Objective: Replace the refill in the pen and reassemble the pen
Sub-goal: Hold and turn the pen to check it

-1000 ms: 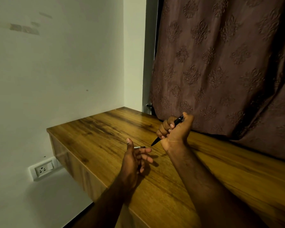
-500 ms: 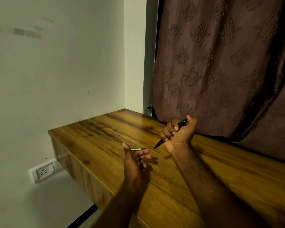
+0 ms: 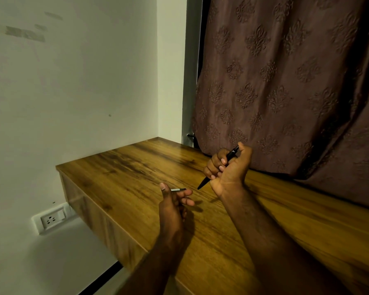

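Note:
My right hand (image 3: 228, 167) is closed in a fist around a black pen (image 3: 205, 182), held above the wooden table (image 3: 119, 173). The pen's tip points down and left, and my thumb rests at its top end near the clicker. My left hand (image 3: 173, 206) hovers lower and to the left with its thumb up and fingers loosely curled. A thin silver and dark refill (image 3: 178, 189) lies across its fingertips, pointing toward the pen's tip. A short gap separates refill and pen.
A brown patterned curtain (image 3: 285, 81) hangs along the table's back edge right behind my right hand. A white wall stands on the left, with a power socket (image 3: 50, 219) below the tabletop. The table's left edge drops off close to my left hand.
The view shifted slightly. My left hand's fingers curled a little and the refill stays at its fingertips. My right hand keeps the same grip on the pen.

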Demonstrator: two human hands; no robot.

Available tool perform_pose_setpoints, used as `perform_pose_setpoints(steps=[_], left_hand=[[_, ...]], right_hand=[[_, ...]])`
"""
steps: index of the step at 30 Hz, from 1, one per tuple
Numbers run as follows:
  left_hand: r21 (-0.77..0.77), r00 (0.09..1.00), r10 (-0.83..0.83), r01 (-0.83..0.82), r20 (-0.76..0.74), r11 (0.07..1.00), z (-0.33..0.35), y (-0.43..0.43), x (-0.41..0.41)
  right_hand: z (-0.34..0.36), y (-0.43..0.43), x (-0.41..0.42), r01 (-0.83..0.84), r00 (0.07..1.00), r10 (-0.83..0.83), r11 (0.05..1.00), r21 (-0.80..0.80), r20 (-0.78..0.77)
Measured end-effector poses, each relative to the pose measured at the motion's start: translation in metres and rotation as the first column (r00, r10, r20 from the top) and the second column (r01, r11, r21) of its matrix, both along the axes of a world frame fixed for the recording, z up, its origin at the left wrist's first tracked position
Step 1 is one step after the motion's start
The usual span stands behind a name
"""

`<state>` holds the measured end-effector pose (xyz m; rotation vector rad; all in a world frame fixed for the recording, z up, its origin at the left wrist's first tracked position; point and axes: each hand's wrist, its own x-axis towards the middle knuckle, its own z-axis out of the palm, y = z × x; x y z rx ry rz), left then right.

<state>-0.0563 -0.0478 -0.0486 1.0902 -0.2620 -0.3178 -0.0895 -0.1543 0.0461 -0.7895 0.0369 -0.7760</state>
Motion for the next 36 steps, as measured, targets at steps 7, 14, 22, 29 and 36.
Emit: perform_pose_setpoints(steps=[7, 14, 22, 29, 36], left_hand=[[-0.025, 0.999, -0.030, 0.030, -0.011, 0.999, 0.000, 0.000, 0.000], [0.009, 0.997, -0.074, 0.074, 0.014, 0.997, -0.002, 0.001, 0.001], [0.003, 0.994, -0.105, 0.105, 0.026, 0.994, -0.001, 0.001, 0.000], [-0.087, 0.989, -0.124, 0.131, 0.077, 0.988, 0.006, 0.002, -0.009], [0.067, 0.902, -0.019, -0.011, 0.431, 0.998, 0.005, -0.001, -0.016]], right_hand=[[0.003, 0.002, -0.002, 0.040, 0.999, -0.040, 0.999, -0.034, 0.006], [0.003, 0.003, -0.003, 0.038, 0.999, -0.037, 0.999, -0.006, 0.010], [-0.002, 0.005, -0.001, 0.036, 0.999, -0.036, 0.999, 0.029, -0.015], [0.001, 0.004, -0.003, 0.082, 0.996, -0.081, 0.992, 0.093, -0.022], [0.013, -0.013, -0.011, 0.117, 0.993, -0.122, 0.964, 0.239, 0.007]])
